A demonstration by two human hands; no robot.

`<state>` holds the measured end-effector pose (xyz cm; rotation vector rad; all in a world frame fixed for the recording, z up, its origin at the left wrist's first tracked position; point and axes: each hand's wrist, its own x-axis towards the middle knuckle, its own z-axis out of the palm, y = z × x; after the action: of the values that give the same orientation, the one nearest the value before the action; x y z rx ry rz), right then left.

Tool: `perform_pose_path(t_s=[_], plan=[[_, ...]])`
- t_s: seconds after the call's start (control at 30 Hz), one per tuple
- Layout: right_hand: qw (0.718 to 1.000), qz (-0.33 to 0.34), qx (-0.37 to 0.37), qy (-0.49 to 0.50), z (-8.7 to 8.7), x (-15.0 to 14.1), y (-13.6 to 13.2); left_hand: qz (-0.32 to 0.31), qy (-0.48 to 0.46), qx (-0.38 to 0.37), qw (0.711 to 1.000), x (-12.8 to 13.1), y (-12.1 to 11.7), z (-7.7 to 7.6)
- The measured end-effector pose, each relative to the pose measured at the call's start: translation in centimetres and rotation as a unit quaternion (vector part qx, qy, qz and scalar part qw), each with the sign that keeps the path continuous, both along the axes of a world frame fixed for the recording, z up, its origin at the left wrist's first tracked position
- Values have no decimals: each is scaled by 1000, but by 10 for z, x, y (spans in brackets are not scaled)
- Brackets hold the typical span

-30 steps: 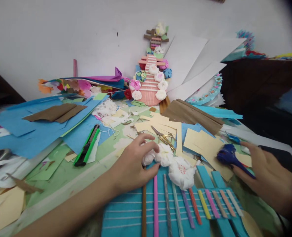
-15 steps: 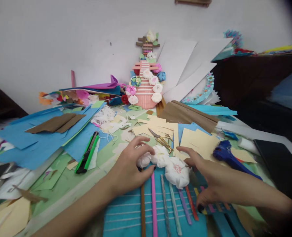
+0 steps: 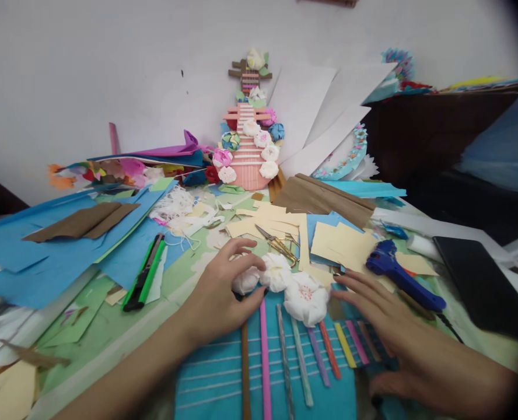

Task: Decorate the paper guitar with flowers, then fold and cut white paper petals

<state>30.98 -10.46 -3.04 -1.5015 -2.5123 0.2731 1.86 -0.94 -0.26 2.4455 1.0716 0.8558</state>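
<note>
My left hand (image 3: 224, 289) curls round the leftmost white paper flower (image 3: 247, 281), its fingers over the top and its thumb at the near side. That flower is partly hidden. Touching it on the right are a second white flower (image 3: 275, 272) and a bigger one with pink dots (image 3: 306, 298). All three lie along the far edge of a teal panel (image 3: 224, 382) strung with white lines and coloured strips, among them a pink strip (image 3: 265, 356) and a yellow strip (image 3: 345, 345). To the right of the flowers, my right hand (image 3: 390, 326) is open, fingers spread, holding nothing.
Gold-handled scissors (image 3: 280, 245) lie on cream paper pieces behind the flowers. A blue glue gun (image 3: 401, 274) and a black phone (image 3: 482, 283) are at right. A green cutter (image 3: 145, 274) lies at left near blue sheets (image 3: 79, 262). A pink flower-covered model (image 3: 248, 169) stands behind.
My right hand has drawn back to the right and opened wider, uncovering more coloured strips. My left hand stays on its flower. The view has shifted slightly to the right.
</note>
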Motion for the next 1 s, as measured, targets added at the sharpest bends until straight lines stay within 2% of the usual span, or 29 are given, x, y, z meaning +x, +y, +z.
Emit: perform_pose_path(t_s=[0.1, 0.3, 0.5, 0.8, 1.0], plan=[[1000, 1, 5, -28, 4, -8, -3, 0, 3, 8, 1000, 0, 0, 0], [998, -23, 50, -18, 11, -32, -2, -1, 6, 9, 1000, 0, 0, 2], [990, -12, 140, 9, 16, -32, 8, 24, -23, 67, 997, -4, -2, 8], [957, 7, 291, -3, 48, -35, 65, 97, -81, 226, 966, -21, -3, 29], [924, 2, 382, -14, 65, -41, 101, 134, -88, 303, 940, -34, -1, 33]])
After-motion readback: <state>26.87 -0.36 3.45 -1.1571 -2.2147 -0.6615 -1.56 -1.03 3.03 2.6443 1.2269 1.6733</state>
